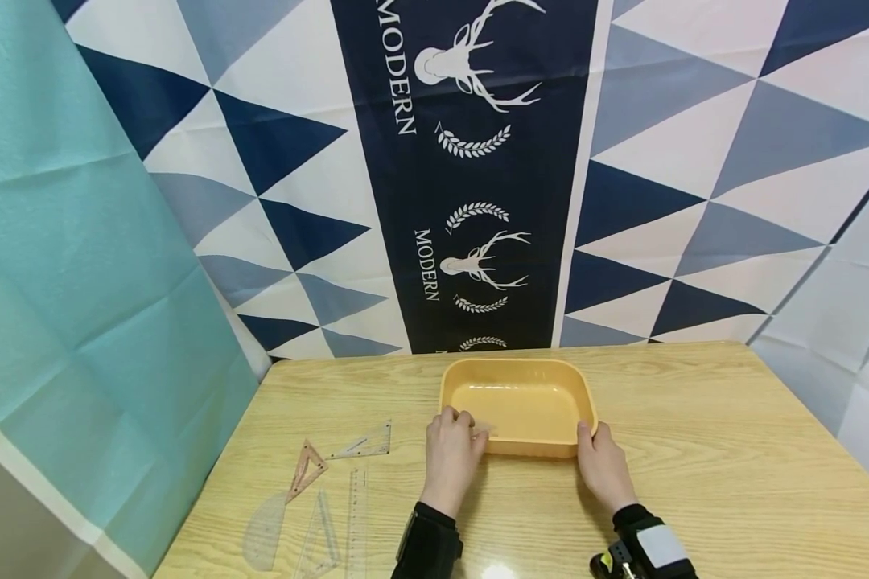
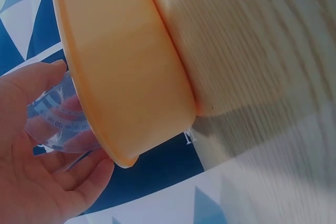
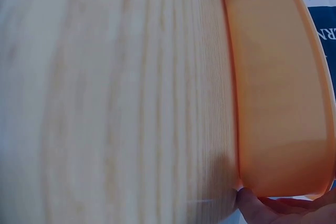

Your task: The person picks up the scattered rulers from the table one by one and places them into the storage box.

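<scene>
A yellow plastic basin (image 1: 517,402) rests on the table. At its left front corner, the left hand (image 1: 450,458) pinches a clear protractor (image 2: 63,124) between thumb and fingers, with some fingertips by the basin's rim in the left wrist view. The protractor looks faint in the head view, over the basin's near left part. The right hand (image 1: 606,470) grips the basin's right front corner, thumb at the rim; in the right wrist view its fingers (image 3: 283,211) lie against the basin's end wall.
Left of the basin on the wooden table (image 1: 695,450) lie a clear set square (image 1: 376,444), a pinkish set square (image 1: 319,469), a clear half-round protractor (image 1: 262,531), another clear set square (image 1: 328,531) and a clear straight ruler (image 1: 357,523). Patterned cloth (image 1: 297,161) hangs behind the table.
</scene>
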Tool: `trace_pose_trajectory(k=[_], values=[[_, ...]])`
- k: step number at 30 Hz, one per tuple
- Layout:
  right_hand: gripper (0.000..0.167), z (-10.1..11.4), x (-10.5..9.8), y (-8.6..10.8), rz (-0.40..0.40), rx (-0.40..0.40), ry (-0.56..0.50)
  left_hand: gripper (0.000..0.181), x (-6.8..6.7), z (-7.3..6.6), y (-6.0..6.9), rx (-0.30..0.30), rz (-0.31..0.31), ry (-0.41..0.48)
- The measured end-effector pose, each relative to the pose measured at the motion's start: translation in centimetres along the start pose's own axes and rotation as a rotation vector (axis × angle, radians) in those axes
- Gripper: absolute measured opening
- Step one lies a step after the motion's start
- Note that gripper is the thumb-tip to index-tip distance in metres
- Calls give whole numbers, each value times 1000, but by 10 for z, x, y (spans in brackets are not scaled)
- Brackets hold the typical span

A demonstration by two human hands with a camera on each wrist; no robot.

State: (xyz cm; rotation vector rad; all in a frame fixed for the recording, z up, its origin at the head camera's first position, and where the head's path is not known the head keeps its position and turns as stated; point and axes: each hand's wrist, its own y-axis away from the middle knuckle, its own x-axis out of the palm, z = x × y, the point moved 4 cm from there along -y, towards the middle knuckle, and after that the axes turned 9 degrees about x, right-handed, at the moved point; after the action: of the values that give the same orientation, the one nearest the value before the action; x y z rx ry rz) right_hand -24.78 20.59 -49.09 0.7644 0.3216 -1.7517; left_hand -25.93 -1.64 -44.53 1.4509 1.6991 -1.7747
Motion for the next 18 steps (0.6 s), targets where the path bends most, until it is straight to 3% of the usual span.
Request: trace_pose_trajectory(k=[7, 12, 18], values=[[67, 0, 1, 0, 6, 9, 1, 21, 1, -3, 2, 37, 3, -66], [67, 0, 0, 1, 4, 11, 1, 25, 3, -3, 2, 44, 40, -117], [66, 2, -1, 2, 5, 1, 2, 29, 2, -3, 1, 44, 65, -116]])
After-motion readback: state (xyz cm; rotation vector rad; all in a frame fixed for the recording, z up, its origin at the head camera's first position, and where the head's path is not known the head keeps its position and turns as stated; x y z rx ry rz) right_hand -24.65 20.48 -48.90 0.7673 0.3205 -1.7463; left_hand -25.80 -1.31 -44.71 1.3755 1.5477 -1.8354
